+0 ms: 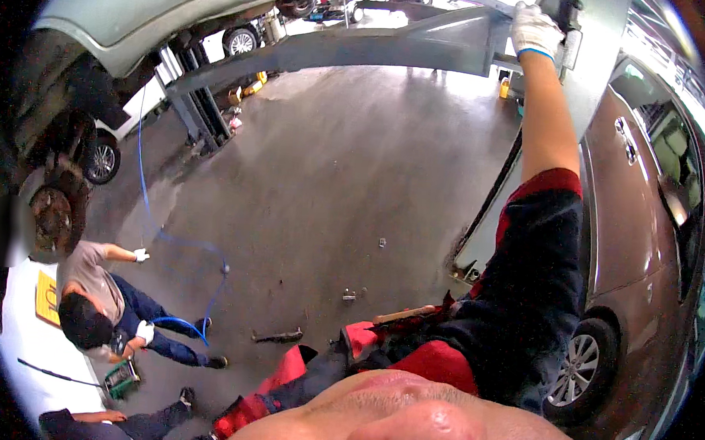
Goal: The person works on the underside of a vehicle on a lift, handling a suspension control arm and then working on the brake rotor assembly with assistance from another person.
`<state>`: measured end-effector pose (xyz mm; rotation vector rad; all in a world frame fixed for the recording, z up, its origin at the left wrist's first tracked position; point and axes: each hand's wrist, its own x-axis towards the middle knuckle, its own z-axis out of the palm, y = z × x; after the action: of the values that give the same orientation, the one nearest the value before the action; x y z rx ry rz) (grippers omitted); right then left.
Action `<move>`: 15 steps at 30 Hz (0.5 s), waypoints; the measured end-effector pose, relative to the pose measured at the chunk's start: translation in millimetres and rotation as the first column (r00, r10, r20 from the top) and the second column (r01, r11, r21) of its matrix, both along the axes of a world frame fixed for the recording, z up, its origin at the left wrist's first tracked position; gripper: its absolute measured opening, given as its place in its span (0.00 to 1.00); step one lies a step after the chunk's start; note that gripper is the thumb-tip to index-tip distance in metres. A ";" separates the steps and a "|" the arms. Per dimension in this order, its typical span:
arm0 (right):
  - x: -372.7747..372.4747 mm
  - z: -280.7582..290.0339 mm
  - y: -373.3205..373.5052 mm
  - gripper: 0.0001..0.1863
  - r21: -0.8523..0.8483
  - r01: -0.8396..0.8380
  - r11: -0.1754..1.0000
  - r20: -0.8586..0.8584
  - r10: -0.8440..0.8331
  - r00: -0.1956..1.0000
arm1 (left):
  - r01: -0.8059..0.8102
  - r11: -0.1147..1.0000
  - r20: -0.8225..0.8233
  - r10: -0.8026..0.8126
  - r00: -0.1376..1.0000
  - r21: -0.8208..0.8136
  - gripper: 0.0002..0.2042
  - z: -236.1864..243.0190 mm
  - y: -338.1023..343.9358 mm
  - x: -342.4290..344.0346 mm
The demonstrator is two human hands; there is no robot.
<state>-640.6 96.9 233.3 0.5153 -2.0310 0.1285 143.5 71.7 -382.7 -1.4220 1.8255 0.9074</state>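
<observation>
My right hand (535, 30), in a white work glove with a blue cuff, is raised high at the upper right. Its fingers look curled, closed against the upper part of a grey lift post (599, 54). What they grip is hidden. Just right of the glove is a dark upright fitting (572, 28) on the post. A long grey lift arm (361, 51) runs left from beside this hand, under a raised pale car (164, 7). My left hand is not in view; only dark and red work clothing (285, 372) shows low down.
A brown car (628, 210) stands close on the right. At lower left a co-worker (97, 302) in white gloves holds a blue hose (176, 321); another person (110, 430) is below. A dark metal part (277, 336) and small pieces (348, 295) lie on the floor.
</observation>
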 end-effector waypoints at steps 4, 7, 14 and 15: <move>0.0 2.8 -15.1 0.15 -0.003 -0.049 0.999 0.165 0.049 0.985 | -0.052 0.998 -0.010 0.052 0.999 0.028 0.19 -5.1 14.4 24.5; 6.3 9.4 19.2 0.18 -0.047 -0.028 0.999 0.174 0.035 0.984 | -0.064 0.998 -0.032 0.065 0.997 0.030 0.21 -2.1 19.6 21.8; 32.7 -18.1 -6.8 0.24 -0.006 -0.186 0.983 -0.025 0.185 0.982 | -0.198 0.977 -0.037 0.201 0.979 0.077 0.25 -2.6 74.6 24.5; 34.7 -29.8 -10.3 0.24 0.013 -0.288 0.957 -0.069 0.289 0.955 | -0.205 0.975 -0.033 0.208 0.978 0.081 0.25 -4.6 81.0 25.4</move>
<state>-605.9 86.7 203.5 0.8061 -1.8773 0.2803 168.9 152.8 -387.3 -1.5753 1.6747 1.1066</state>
